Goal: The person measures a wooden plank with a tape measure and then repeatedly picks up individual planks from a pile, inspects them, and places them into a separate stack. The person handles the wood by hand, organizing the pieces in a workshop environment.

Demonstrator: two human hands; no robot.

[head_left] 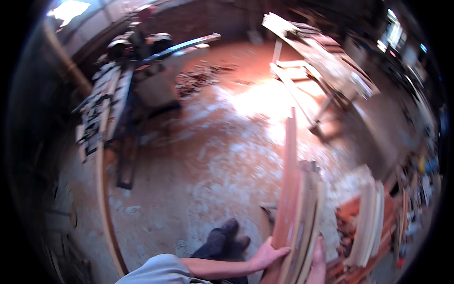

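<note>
You had both hands on a bundle of wooden strips (299, 208), and its long axis ran straight up and away from you, standing nearly on end with the lower ends down by your hands and the tops rising well above them. One reddish board (289, 156) stood taller than the rest, its tip far above your fingers.

Your left hand (267, 255) was pressed flat against the near left face of the bundle, fingers spread and laid across the reddish board, so it was bracing rather than wrapped round. Your right hand (318, 260) sat just beside it on the right edge of the same bundle, thumb up along the pale strips; whether those fingers closed behind the wood you could not tell from this view, since the strips hid them. The two hands were close together, apart only by the thickness of the bundle between them, and neither was clearly nearer to it: both touched.

Beyond your right hand a second stack of pale strips (371, 222) leaned on a red rack (352, 208). Your shoes (231, 236) stood on the dusty floor (208, 161), just left of your left hand.
</note>
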